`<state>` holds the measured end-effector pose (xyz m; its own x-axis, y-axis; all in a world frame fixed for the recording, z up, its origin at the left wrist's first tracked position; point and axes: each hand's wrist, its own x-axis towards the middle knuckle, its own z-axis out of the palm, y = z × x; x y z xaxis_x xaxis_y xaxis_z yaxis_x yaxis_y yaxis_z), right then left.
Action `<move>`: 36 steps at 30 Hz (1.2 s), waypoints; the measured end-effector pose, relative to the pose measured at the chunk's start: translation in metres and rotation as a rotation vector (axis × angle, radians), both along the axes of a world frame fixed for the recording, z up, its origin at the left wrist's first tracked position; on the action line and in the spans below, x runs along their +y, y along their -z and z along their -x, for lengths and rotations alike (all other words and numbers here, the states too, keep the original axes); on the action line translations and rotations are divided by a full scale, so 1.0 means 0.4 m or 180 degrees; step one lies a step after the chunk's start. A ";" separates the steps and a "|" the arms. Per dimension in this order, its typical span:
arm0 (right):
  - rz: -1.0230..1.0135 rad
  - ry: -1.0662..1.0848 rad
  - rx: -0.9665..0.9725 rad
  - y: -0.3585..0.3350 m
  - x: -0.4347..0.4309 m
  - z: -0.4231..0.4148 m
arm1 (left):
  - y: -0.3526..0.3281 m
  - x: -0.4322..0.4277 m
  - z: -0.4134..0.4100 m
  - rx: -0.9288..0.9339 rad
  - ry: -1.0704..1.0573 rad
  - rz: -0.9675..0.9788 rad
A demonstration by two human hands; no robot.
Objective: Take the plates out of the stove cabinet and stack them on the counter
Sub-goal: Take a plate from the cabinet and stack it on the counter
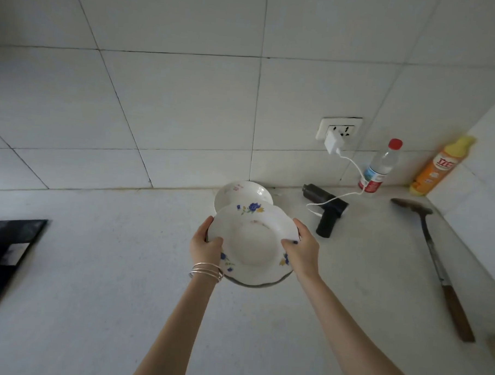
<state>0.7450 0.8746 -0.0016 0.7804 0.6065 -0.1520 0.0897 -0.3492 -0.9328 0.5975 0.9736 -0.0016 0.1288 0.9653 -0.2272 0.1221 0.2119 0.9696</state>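
Observation:
A white plate with blue flowers is held above the pale counter, near its middle. My left hand grips its left rim, thumb on top. My right hand grips its right rim the same way. A darker edge shows under the plate's near rim; I cannot tell whether that is a second plate. Just behind it, close to the wall, a smaller white dish with a pink pattern rests on the counter. The stove cabinet is out of view.
A black hob corner sits at the left edge. To the right lie a black handheld device on a white charger cable, a water bottle, an orange bottle and a long metal spatula.

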 end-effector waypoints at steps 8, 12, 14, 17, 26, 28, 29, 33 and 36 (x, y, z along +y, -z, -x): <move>0.0111 -0.0071 -0.0112 0.115 0.225 -0.123 | 0.120 0.219 -0.107 0.0128 0.0095 0.0098; 0.0186 -0.0084 -0.0102 0.168 0.279 -0.159 | 0.163 0.273 -0.140 0.0194 0.0110 0.0161; 0.0198 -0.0068 -0.0136 0.188 0.299 -0.167 | 0.180 0.288 -0.151 0.0274 0.0113 0.0146; 0.0086 0.0012 -0.0141 0.209 0.324 -0.170 | 0.197 0.303 -0.165 0.0406 0.0027 0.0069; 0.0142 -0.0024 -0.0227 0.273 0.375 -0.205 | 0.243 0.341 -0.203 0.0706 0.0010 -0.0082; 0.0127 -0.0026 -0.0267 0.287 0.377 -0.212 | 0.258 0.344 -0.208 0.0806 0.0054 -0.0144; 0.0116 -0.0046 -0.0280 0.290 0.377 -0.214 | 0.264 0.346 -0.210 0.0862 0.0078 -0.0189; 0.0066 -0.0118 -0.0322 0.304 0.389 -0.226 | 0.286 0.353 -0.212 0.1021 0.0129 -0.0355; -0.0014 -0.0171 -0.0385 0.315 0.408 -0.238 | 0.301 0.357 -0.219 0.1033 0.0091 -0.0463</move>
